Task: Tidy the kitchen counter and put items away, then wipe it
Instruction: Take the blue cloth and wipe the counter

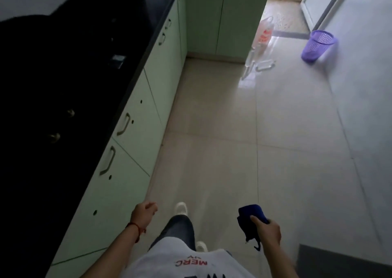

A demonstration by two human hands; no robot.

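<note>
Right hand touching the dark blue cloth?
Touching. Head view shows the right hand with fingers curled round the dark blue cloth, held above the floor.

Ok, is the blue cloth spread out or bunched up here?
Bunched up: the blue cloth is crumpled in the right hand, with a corner hanging below the fingers.

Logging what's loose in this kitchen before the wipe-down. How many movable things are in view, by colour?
Blue: 1, the cloth held in the right hand
Purple: 1, the basket on the floor by the wall
White with red print: 1, the bag on the floor by the cabinets
Total: 3
The left hand holds nothing. The counter is too dark to count from.
</note>
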